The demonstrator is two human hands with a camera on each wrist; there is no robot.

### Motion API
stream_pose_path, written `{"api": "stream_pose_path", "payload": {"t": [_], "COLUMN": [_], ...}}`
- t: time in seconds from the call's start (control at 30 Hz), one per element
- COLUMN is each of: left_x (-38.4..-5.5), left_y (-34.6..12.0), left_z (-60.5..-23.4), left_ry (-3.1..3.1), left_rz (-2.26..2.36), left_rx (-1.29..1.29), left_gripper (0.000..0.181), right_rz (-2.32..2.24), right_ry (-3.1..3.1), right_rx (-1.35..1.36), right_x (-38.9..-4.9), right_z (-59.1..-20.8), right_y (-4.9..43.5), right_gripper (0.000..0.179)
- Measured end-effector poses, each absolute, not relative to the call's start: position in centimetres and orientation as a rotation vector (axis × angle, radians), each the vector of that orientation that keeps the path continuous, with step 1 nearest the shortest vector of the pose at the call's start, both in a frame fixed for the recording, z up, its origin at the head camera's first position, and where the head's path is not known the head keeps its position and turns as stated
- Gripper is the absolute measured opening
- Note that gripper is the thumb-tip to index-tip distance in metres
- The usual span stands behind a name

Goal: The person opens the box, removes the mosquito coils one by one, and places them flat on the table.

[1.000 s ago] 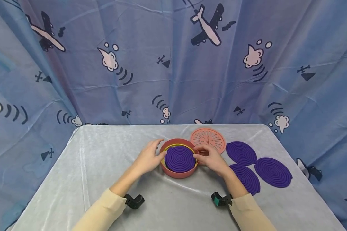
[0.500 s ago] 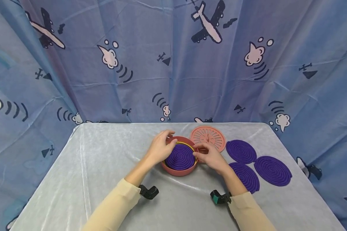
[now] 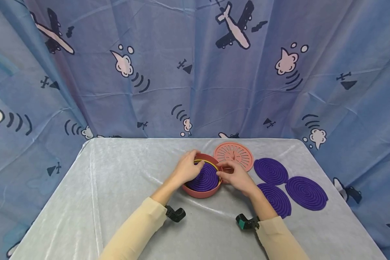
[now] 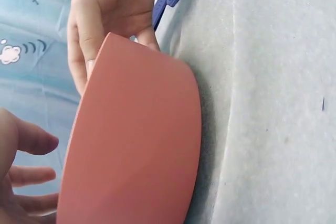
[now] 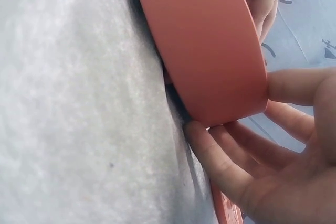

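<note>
A round terracotta mosquito coil holder (image 3: 199, 195) stands on the table with a purple mosquito coil (image 3: 205, 180) lying in it, inside a thin yellow ring (image 3: 209, 161). My right hand (image 3: 236, 177) grips the holder's right side. In the right wrist view, the thumb is at the rim and the fingers (image 5: 226, 169) lie against the lower wall. My left hand (image 3: 184, 169) hovers over the holder's left and back edge, covering part of the coil. The left wrist view shows its fingers (image 4: 34, 176) loosely spread by the rim, with the holder's outer wall (image 4: 134, 129) in front.
A slotted terracotta lid (image 3: 234, 153) lies behind the holder to the right. Three more purple coils, a back one (image 3: 271, 171), a front one (image 3: 276, 199) and a right one (image 3: 307, 193), lie flat on the grey-covered table (image 3: 133, 173). A patterned blue curtain (image 3: 162, 72) hangs behind.
My left hand has moved right and away from me, from the holder's left side to over its left back edge. The right hand stays on the holder's right side.
</note>
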State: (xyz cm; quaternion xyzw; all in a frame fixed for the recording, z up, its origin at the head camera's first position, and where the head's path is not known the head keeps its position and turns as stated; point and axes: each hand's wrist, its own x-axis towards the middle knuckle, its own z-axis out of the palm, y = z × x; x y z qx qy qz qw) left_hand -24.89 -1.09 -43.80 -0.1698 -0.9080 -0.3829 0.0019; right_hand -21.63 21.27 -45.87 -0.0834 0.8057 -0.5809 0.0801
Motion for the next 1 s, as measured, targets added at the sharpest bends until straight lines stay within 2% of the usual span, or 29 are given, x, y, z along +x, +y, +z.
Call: {"api": "stream_pose_path", "payload": {"t": [0.53,1.0], "left_x": [-24.65,-24.86], "left_y": [-0.91,-1.05], "left_z": [-44.63,-44.36], "left_ry": [-2.892,-2.964], "left_rz": [-1.192,-1.061], "left_rx": [-0.533,-0.715], "left_gripper": [0.044,0.04], "right_rz": [-1.729,-1.723], "right_ry": [2.409,2.412], "right_rx": [-0.25,-0.246], "right_x": [-21.59,-21.8], "right_z": [-45.88,-46.15], "right_y": [21.41,21.4], "right_gripper": [0.042,0.04]}}
